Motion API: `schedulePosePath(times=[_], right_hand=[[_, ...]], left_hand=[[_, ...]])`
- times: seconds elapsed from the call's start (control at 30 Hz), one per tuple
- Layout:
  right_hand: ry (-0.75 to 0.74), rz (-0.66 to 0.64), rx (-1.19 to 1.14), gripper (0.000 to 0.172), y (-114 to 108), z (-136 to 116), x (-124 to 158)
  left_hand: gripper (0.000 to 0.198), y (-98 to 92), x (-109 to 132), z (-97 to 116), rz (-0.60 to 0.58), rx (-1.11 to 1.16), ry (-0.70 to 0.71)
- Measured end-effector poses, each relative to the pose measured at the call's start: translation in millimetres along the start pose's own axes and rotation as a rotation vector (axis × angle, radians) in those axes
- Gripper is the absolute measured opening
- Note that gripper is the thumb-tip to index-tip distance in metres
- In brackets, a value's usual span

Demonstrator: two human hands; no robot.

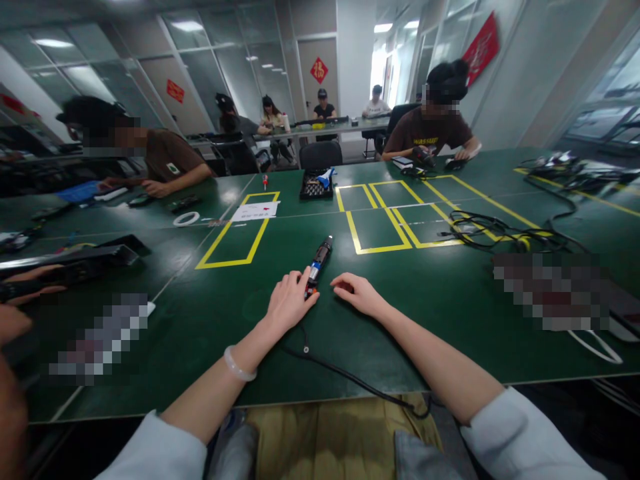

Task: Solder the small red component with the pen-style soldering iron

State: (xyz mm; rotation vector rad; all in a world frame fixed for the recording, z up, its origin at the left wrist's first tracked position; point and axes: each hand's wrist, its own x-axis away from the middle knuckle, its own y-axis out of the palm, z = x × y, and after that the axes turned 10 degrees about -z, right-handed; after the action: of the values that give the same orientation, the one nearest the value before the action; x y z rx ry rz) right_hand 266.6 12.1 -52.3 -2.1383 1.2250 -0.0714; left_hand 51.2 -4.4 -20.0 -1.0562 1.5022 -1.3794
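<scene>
slim black device (321,259), with blue, silver and reddish parts, lies on the green counter (450,300) in front of the person, its far tip pointing away. the left hand (291,298) has fingers and thumb about its near end; how firmly they press is hidden. the right hand (361,293) is just beside it but apart, loosely curled with a narrow gap, nothing seen in it. the device looks light and stiff, likely smooth along the dark barrel; the coloured parts seem exposed and perhaps delicate, so the barrel looks the safer hold. a black cable (350,378) runs from near the left wrist over the counter's near edge and could snag or drag; whether it joins the device i can't tell. yellow tape outlines (384,251) lie farther off, and the black tray (316,191) stands well beyond the tip, leaving room forward.
</scene>
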Motion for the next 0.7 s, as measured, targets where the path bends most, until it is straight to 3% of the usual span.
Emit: schedulePosePath(times=[0.13,0.43,0.57,0.7], right_hand=[[0.023,-0.032,0.026,0.014,-2,1,0],[0.031,-0.064,0.054,0.014,-2,2,1],[0.038,-0.078,0.071,0.014,-1,1,0],[0.039,-0.097,0.077,0.015,-2,0,0]], left_hand=[[0.065,0.5,8,-53,-0.040,-0.053,-0.119],[0.066,1.7,28,-196,-0.147,-0.137,-0.414],[0.063,-2.1,33,-238,-0.193,-0.176,-0.536],[0.064,-8.8,34,-263,-0.254,-0.189,-0.625]])
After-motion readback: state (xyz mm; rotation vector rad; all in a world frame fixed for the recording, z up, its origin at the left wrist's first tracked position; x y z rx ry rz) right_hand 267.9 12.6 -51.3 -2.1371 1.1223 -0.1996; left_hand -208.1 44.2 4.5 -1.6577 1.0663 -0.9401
